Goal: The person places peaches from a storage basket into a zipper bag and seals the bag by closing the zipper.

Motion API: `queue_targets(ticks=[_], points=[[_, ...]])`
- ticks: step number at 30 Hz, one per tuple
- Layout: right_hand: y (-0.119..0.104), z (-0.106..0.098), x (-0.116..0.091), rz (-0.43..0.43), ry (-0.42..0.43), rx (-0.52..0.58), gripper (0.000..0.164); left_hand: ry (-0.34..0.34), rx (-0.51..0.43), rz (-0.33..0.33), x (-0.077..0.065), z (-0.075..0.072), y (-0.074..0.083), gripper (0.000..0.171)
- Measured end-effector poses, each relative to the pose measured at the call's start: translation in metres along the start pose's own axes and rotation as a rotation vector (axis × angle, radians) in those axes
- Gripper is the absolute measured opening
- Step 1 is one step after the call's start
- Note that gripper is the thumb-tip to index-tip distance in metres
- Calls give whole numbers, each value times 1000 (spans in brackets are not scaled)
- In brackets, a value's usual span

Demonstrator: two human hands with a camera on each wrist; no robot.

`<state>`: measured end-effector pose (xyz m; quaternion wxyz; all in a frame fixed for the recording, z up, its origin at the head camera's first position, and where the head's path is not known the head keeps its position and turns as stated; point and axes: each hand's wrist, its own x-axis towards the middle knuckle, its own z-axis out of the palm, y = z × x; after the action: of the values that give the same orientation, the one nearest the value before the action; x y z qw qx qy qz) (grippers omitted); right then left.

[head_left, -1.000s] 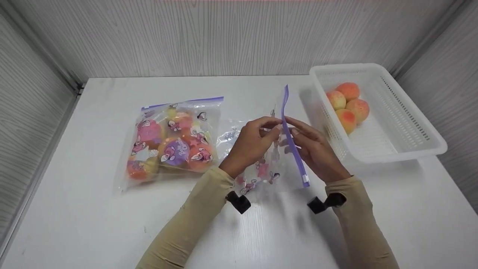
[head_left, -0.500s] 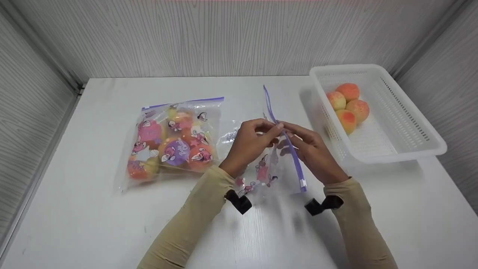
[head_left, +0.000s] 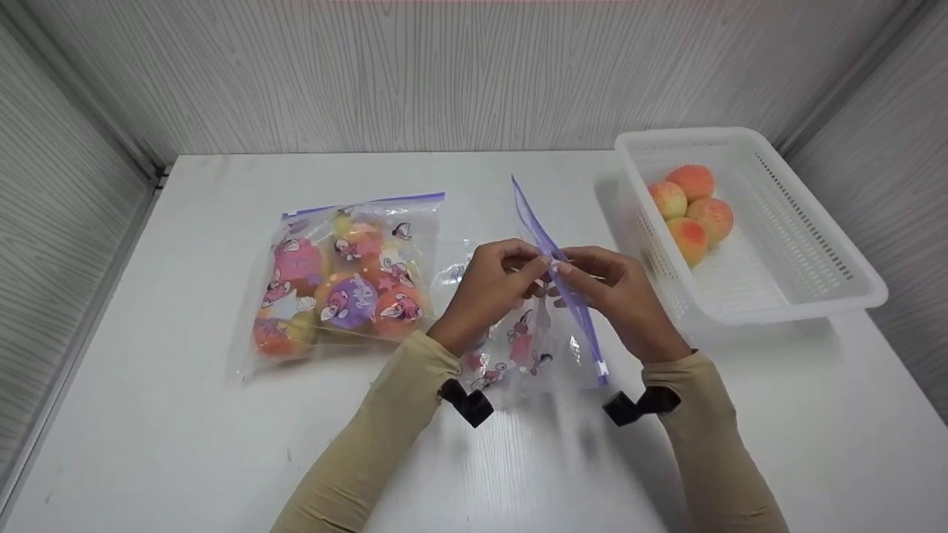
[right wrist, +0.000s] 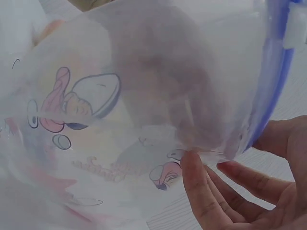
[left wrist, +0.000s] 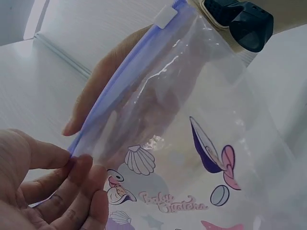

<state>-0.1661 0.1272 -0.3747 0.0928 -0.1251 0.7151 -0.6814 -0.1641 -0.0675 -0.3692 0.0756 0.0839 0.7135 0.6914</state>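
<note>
A clear zip bag (head_left: pixel 522 344) with pink cartoon prints stands between my hands, its purple slider strip (head_left: pixel 590 333) slanting from far left to near right. A white slider (head_left: pixel 601 366) sits at the strip's near end. My left hand (head_left: pixel 489 289) pinches the strip near its middle from the left. From the other side my right hand (head_left: pixel 629 303) pinches it at almost the same spot, thumbs close together. In the left wrist view, the left fingers (left wrist: pixel 76 177) curl against the bag's printed face. The right wrist view shows the right thumb and fingers (right wrist: pixel 199 191) at the mouth edge.
To the left lies a similar zip bag (head_left: pixel 348 296) filled with several round fruits. A white perforated basket (head_left: pixel 778 311) at the right holds several red-and-yellow peaches (head_left: pixel 687 240). Pale wood-grain panels (head_left: pixel 392 81) stand behind and beside the white table (head_left: pixel 185 444).
The strip's far end has swung left and its two edges have spread apart a little. My right hand has shifted left, bringing its thumb up against the strip near the left thumb.
</note>
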Motion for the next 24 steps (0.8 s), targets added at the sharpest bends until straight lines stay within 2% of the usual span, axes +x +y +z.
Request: queue_targets(ticks=[7, 11, 16, 24], points=[[0, 2, 0, 19, 9, 89, 25, -13, -35, 27, -1, -2, 1, 11], [1, 1, 1, 31, 15, 95, 24, -16, -34, 11, -2, 0, 2, 12], [1, 0, 2, 51, 56, 117, 28, 20, -62, -4, -3, 0, 2, 10], [4, -3, 5, 64, 83, 138, 19, 73, -26, 57, -7, -10, -1, 15]])
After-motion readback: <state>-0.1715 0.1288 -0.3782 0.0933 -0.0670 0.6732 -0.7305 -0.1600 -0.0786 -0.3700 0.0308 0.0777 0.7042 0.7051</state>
